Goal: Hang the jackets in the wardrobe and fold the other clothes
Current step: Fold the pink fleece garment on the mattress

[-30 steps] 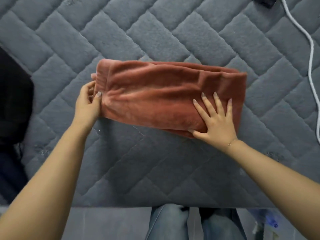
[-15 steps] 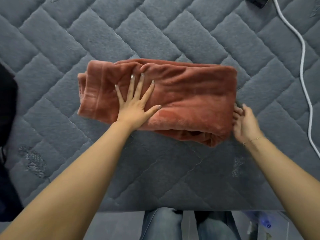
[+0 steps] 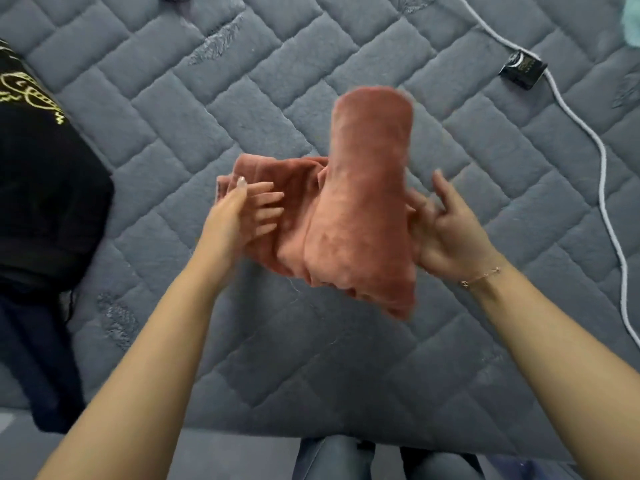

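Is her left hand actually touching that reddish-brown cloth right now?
Touching. The head view shows the left hand lying with straight fingers flat on the lower half of the reddish-brown cloth, while the right hand lifts the other half up.

A grey quilted bed point(image 3: 242, 81) carries a rust-coloured garment point(image 3: 277, 188), black clothing point(image 3: 45, 188), a white cable point(image 3: 602, 161) and a black adapter point(image 3: 523, 69).

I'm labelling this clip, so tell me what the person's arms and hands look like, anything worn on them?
Both arms are bare with no sleeves in view. The right hand has a thin gold-coloured chain bracelet at the wrist. The left hand wears nothing visible; its fingers have longish, pale nails. No rings can be made out.
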Motion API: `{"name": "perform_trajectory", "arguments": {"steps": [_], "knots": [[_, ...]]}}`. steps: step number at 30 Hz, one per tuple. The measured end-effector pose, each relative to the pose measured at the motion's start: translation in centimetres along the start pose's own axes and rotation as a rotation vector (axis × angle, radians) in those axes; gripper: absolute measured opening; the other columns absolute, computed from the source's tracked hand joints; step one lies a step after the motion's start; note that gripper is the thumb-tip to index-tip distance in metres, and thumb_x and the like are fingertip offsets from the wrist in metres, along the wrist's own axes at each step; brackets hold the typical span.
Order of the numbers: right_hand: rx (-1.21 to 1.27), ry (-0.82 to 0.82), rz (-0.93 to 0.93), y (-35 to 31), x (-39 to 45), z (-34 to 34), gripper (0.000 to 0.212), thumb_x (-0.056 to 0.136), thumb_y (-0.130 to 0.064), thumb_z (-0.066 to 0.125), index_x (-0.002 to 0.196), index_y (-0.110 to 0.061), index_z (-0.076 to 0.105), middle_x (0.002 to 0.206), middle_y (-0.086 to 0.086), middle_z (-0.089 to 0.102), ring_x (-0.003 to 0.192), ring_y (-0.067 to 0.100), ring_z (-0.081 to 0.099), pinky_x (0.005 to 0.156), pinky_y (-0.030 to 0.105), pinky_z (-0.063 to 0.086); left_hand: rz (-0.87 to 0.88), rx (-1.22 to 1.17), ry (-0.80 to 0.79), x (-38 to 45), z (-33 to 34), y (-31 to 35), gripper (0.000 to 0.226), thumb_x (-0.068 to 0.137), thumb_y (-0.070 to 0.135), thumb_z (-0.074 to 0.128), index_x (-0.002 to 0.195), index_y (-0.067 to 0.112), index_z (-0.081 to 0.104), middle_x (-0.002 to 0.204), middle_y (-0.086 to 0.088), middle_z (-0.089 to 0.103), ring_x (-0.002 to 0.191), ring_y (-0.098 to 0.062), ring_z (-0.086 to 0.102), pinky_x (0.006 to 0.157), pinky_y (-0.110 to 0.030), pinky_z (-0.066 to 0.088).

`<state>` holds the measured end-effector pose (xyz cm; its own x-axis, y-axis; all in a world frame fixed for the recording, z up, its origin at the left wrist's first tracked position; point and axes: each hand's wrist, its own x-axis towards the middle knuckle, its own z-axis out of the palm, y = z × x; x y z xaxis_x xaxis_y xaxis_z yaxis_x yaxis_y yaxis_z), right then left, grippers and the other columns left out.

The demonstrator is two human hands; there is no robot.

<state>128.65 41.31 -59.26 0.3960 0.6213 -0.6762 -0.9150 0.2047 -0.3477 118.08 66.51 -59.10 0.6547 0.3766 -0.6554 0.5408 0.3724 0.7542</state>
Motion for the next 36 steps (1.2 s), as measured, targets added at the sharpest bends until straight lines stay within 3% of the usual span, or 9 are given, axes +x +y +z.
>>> {"name": "perform_trajectory", "arguments": {"steps": [3,8,11,14,16,19,22,26,36], "knots": [[-0.248,-0.068,0.060,2.4,3.6,6.7,0.062,0.098,-0.058,0.018,0.134,-0.020,0.052,0.121,0.002,0.058,0.088,0.017,0.059,0.071,0.033,0.051,-0.080,-0.012,-0.001,-1.6,-4.3,1.3,0.060,0.098,0.061,0.032,0.122,0.015,0.063,0.100,0.001,0.071,0.083,-0.012,0.067,0.077,-0.031,0.054],[-0.379,0.063,0.019,7.5,7.8,11.6,0.052,0.105,-0.040,0.029,0.147,-0.011,0.037,0.146,0.008,0.046,0.102,0.022,0.062,0.076,0.036,0.055,-0.051,0.276,0.239,-1.9,-6.8,-0.6,0.072,0.079,0.051,0.075,0.139,0.025,0.045,0.129,0.003,0.061,0.110,-0.015,0.063,0.095,-0.041,0.053],[-0.770,0.217,-0.482,6.9,7.8,10.2,0.032,0.101,-0.013,0.048,0.130,-0.004,0.057,0.126,0.008,0.060,0.098,0.013,0.061,0.084,0.025,0.052,0.108,0.330,0.228,-1.1,-7.5,-1.7,0.058,0.079,0.034,0.081,0.130,0.028,0.054,0.120,0.008,0.066,0.106,-0.010,0.065,0.095,-0.039,0.054],[-1.551,0.130,-0.905,4.8,8.5,7.6,0.040,0.098,-0.017,0.055,0.137,-0.009,0.054,0.144,0.003,0.046,0.134,0.020,0.042,0.114,0.035,0.029,0.149,0.271,0.070,-0.1,-8.8,-1.6,0.050,0.083,0.027,0.078,0.128,0.032,0.057,0.117,0.013,0.069,0.107,-0.006,0.066,0.095,-0.033,0.054],[-1.887,0.022,-0.774,3.8,10.0,6.8,0.049,0.101,-0.031,0.048,0.148,-0.020,0.040,0.158,0.004,0.028,0.147,0.024,0.022,0.120,0.046,0.016,0.131,0.359,0.042,0.8,-9.6,-1.6,0.057,0.086,0.026,0.074,0.138,0.028,0.049,0.131,0.008,0.062,0.119,-0.009,0.059,0.104,-0.037,0.047],[-2.155,0.003,-0.592,4.0,12.6,6.7,0.051,0.104,-0.045,0.032,0.153,-0.035,0.023,0.163,-0.003,0.015,0.150,0.019,0.007,0.120,0.051,0.002,0.165,0.991,0.274,2.1,-8.8,-1.4,0.077,0.091,0.026,0.066,0.155,0.024,0.023,0.161,-0.007,0.023,0.147,-0.025,0.023,0.120,-0.050,0.017],[-2.213,0.072,-0.629,4.4,14.5,6.7,0.050,0.103,-0.047,0.028,0.152,-0.037,0.025,0.161,-0.003,0.023,0.148,0.022,0.017,0.117,0.049,0.011,0.467,1.153,0.462,2.1,-4.4,-1.1,0.063,0.092,0.019,0.050,0.152,0.027,0.031,0.161,-0.004,0.024,0.148,-0.025,0.021,0.117,-0.056,0.015],[-2.248,0.108,-0.668,4.6,15.7,5.2,0.052,0.102,-0.050,0.030,0.152,-0.037,0.024,0.160,-0.001,0.026,0.145,0.027,0.026,0.115,0.048,0.019,0.362,1.327,0.371,3.8,-2.3,-5.2,0.061,0.097,0.060,0.021,0.154,0.040,0.016,0.165,0.001,0.002,0.152,-0.020,-0.004,0.116,-0.064,-0.004],[-1.932,0.186,-0.821,5.8,18.9,2.6,0.068,0.091,-0.053,0.039,0.140,-0.007,0.048,0.129,0.010,0.059,0.119,0.027,0.054,0.105,0.040,0.037,0.516,1.267,0.432,8.0,-5.3,-10.9,0.065,0.095,0.064,0.031,0.153,0.038,0.020,0.164,-0.004,0.009,0.152,-0.024,0.003,0.112,-0.069,0.008]]}}
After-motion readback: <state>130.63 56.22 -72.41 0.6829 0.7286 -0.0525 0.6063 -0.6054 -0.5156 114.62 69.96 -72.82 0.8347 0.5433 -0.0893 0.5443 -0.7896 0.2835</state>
